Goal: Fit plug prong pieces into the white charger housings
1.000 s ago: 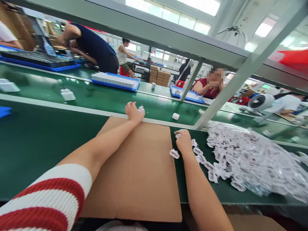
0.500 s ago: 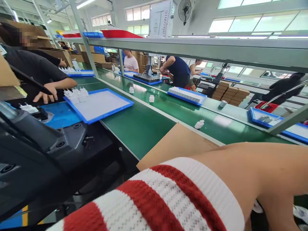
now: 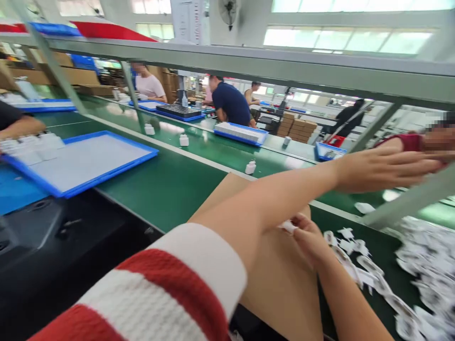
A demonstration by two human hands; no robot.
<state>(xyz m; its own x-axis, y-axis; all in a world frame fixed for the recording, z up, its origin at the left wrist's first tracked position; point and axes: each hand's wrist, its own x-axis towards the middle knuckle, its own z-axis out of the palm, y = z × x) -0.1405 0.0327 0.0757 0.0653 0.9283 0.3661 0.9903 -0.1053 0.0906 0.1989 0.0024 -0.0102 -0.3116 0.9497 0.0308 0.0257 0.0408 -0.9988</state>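
Note:
My left arm, in a red and white striped sleeve, reaches far to the right over the green conveyor belt point(image 3: 185, 184). My left hand point(image 3: 384, 168) is stretched out flat and blurred, with nothing seen in it. Below it my right hand point(image 3: 311, 239) rests on the brown cardboard sheet point(image 3: 273, 289), its fingers pinched on a small white plastic part point(image 3: 287, 226). Several more small white parts point(image 3: 359, 265) lie scattered just right of that hand. A big heap of them point(image 3: 430, 265) sits at the far right. A white charger point(image 3: 250, 166) stands on the belt beyond the cardboard.
A blue tray point(image 3: 106, 168) with white chargers lies at the left, by a co-worker's arm point(image 3: 21, 127). A black machine point(image 3: 53, 237) fills the lower left. More chargers point(image 3: 184, 139), blue trays point(image 3: 241, 133) and people line the far side. A slanted metal post point(image 3: 408, 201) crosses at the right.
The view swung back to the right from the left end of the line. My left arm now reaches out across the belt to the right. My right hand has come back into view.

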